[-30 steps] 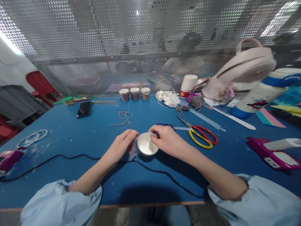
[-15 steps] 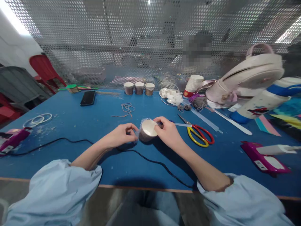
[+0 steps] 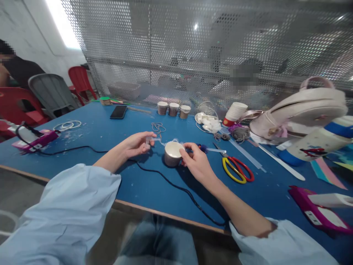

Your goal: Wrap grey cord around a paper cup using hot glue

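A small cup (image 3: 172,159) with a white inside and a grey-brown outside stands upright near the middle of the table. My right hand (image 3: 194,158) grips its right side, thumb at the rim. To the left of the cup, my left hand (image 3: 138,144) pinches a pale, lacy strip (image 3: 156,140) that stretches toward the cup's rim. Scissors (image 3: 237,169) with a yellow and a red handle lie right of my right hand, by a clear stick (image 3: 216,150). A loose coil of grey cord (image 3: 158,127) lies beyond the cup.
Three similar cups (image 3: 173,109) line the back edge, with a phone (image 3: 118,112) to their left. A black cable (image 3: 165,176) crosses in front. Stacked paper cups (image 3: 235,113), yarn (image 3: 240,133), a bag (image 3: 300,103) and a bottle (image 3: 311,145) are at right.
My left hand has moved away from the cup to the left, drawing the lacy strip out from it. The camera view has turned left, showing a seated person.
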Available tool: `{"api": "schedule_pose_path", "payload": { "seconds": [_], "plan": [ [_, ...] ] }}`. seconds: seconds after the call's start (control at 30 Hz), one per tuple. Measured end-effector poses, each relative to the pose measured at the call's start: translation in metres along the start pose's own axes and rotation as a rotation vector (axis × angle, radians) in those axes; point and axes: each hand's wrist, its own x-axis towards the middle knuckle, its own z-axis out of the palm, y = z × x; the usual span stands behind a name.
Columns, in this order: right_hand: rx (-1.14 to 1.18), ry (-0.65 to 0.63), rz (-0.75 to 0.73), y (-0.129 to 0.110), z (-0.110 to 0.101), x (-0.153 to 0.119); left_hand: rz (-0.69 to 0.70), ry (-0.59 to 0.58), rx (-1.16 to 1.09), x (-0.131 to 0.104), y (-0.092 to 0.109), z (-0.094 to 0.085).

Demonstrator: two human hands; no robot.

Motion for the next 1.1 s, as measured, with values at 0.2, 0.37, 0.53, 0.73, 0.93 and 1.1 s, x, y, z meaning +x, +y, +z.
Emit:
{"api": "schedule_pose_path", "payload": {
  "seconds": [0.2,0.37,0.53,0.73,0.93,1.1],
  "plan": [
    [-0.039,0.029,-0.027,-0.002,-0.007,0.000,0.152,0.278,0.321,0.010,-0.013,-0.010],
    [-0.096,0.095,-0.074,-0.011,-0.017,0.001,0.393,0.370,0.586,0.018,-0.022,-0.003],
    [-0.090,0.182,-0.273,-0.018,-0.029,-0.010,0.622,0.365,0.695,0.011,-0.024,0.014],
    [-0.283,0.060,-0.491,-0.008,-0.056,-0.044,0.748,0.321,0.750,-0.002,-0.024,0.031],
    [-0.433,-0.071,-0.200,0.027,-0.079,-0.044,0.639,0.204,0.736,0.017,-0.011,0.036],
    [-0.494,-0.020,-0.003,0.036,-0.081,-0.027,0.423,-0.071,0.637,0.032,0.004,0.040]
  ]
}}
